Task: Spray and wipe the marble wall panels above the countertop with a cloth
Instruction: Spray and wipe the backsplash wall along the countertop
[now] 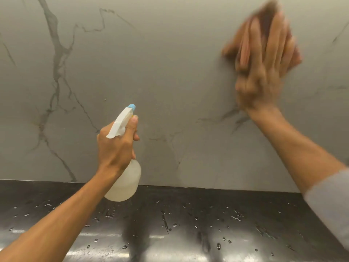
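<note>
Your right fingers (272,46) spread flat, pressing brown cloth (264,19) against marble wall panel (170,63), high at right; hand and cloth blurred. Your right hand (262,72) open-palmed on cloth, grey sleeve (330,201) pushed up forearm. Your left fingers (132,127) wrapped round neck of spray bottle (125,182), one finger over trigger area. Your left hand (115,146) holds bottle upright, blue nozzle (131,106) facing wall, apart from it. Below: black countertop (207,224), scattered water droplets.
</note>
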